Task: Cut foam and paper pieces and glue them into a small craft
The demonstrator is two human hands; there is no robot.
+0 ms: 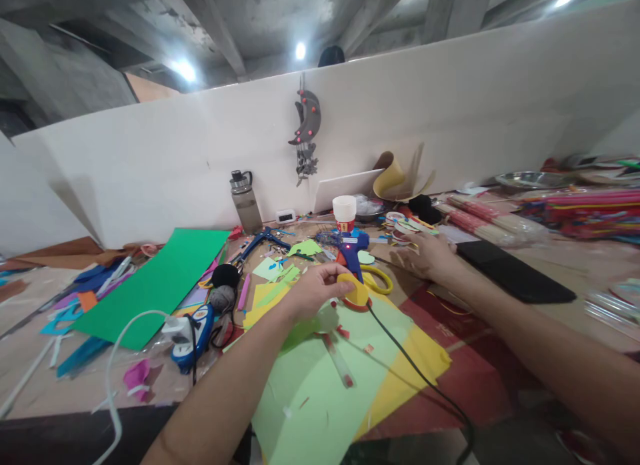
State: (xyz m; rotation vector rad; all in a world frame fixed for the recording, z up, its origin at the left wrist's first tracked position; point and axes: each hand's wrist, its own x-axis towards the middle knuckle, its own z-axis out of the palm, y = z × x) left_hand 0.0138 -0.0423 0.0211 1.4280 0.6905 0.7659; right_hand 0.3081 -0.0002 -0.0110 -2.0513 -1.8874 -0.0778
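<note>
My left hand (pixel 320 290) pinches a yellow round piece (pixel 357 290) between thumb and fingers. An orange-red rim shows under the piece, just above the light green sheet (pixel 320 398). Farther right, my right hand (pixel 426 253) is stretched out with its fingers apart and nothing visible in them. Close to its fingertips is the back of a blue glue gun (pixel 354 246), which has a small red light. Yellow scissor-like handles (pixel 379 279) lie between the hands. Rolls of tape (pixel 397 219) sit just beyond my right hand.
Left are a green sheet (pixel 155 285), a blue power strip (pixel 193 338) and a bottle (pixel 246 205). White paper cups (pixel 345 210) stand behind the glue gun. A black phone-like slab (pixel 515 270) lies right. A black cable (pixel 415 368) crosses the green sheet. A white partition (pixel 175 158) rises behind.
</note>
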